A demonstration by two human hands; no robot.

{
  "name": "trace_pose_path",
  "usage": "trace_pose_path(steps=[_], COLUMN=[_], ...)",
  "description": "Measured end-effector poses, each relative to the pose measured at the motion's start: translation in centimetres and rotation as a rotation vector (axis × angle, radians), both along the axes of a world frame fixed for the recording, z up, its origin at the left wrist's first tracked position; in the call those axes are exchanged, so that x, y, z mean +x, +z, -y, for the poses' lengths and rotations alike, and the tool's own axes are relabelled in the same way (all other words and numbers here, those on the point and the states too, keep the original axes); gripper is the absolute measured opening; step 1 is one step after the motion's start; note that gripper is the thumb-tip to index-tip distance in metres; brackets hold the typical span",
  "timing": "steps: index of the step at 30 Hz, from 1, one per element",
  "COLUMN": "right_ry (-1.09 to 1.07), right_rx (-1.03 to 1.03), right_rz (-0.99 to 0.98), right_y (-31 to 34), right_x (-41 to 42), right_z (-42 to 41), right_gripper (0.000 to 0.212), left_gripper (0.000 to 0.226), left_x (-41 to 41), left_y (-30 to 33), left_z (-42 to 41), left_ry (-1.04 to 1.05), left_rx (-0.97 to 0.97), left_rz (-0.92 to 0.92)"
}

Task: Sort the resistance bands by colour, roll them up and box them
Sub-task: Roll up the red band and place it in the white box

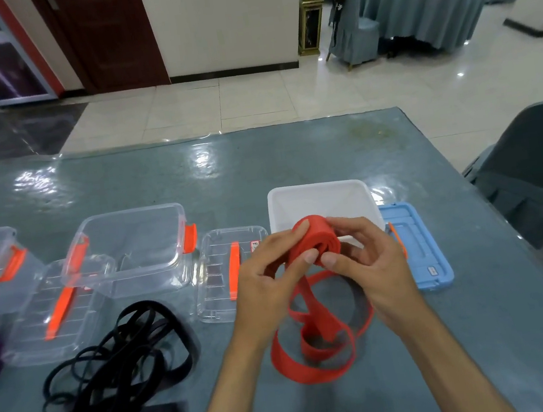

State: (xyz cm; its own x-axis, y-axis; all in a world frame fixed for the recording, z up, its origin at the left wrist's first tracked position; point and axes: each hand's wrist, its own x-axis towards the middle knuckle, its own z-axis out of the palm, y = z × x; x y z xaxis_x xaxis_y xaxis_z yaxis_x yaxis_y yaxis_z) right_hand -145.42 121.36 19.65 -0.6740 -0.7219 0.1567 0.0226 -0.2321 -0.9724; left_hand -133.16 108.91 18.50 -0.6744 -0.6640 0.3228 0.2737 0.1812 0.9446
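The unrolled tail of the red band (313,349) is lying looped and crossing over itself on the table (453,337) nearest the person, so as winding goes on it is probably going to twist or snag and feed crookedly into the coil. Just above it the left hand (272,275) and right hand (370,258) are pinching the red roll (315,238) between thumbs and fingers, held in the air in front of the white box (317,199); any easing of that pinch is likely letting the springy coil unwind. The roll's axis is pointing roughly at the camera, its spiral face toward us, though blur is hiding the winding direction, while black bands (113,375) and clear boxes (130,248) are lying to the left.
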Motion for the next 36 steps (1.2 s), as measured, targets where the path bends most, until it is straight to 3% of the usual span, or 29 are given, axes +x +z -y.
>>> trace_pose_path(steps=[6,10,14,19,23,28,33,36], right_ry=[-0.027,-0.053,-0.07,-0.045,0.066,0.17,0.084,-0.027], right_rx=[0.074,-0.027,-0.079,0.058,0.051,0.123,0.105,0.016], right_rz=[-0.045,0.096,0.249,-0.004,-0.007,-0.067,-0.093,-0.112], right_y=[1.1,1.8,1.4,1.6,2.1,1.9,2.3,2.1], right_x=[-0.9,0.0,0.7,-0.7,-1.3,-1.6,-2.2,-1.8], right_z=[-0.2,-0.2,0.3,-0.7,-1.3,-1.8,-1.9,-1.5], right_gripper=[0.035,0.04,0.046,0.032,0.054,0.058,0.058,0.061], left_gripper=[0.04,0.047,0.063,0.072,0.08,0.069,0.036,0.034], left_x=[0.6,-0.2,-0.2,0.6,0.5,0.9,0.6,0.2], left_y=[0.1,0.2,-0.3,-0.6,-0.3,0.2,1.0,1.2], left_z=[0.0,-0.9,-1.0,-0.2,-0.4,-1.0,-1.4,-1.1], left_ry=[-0.038,0.035,0.016,-0.052,0.011,0.035,0.042,0.074], left_rx=[-0.12,0.017,0.003,-0.018,0.078,0.218,-0.033,-0.069], left_rz=[0.048,0.024,0.065,0.087,0.006,-0.085,-0.075,-0.022])
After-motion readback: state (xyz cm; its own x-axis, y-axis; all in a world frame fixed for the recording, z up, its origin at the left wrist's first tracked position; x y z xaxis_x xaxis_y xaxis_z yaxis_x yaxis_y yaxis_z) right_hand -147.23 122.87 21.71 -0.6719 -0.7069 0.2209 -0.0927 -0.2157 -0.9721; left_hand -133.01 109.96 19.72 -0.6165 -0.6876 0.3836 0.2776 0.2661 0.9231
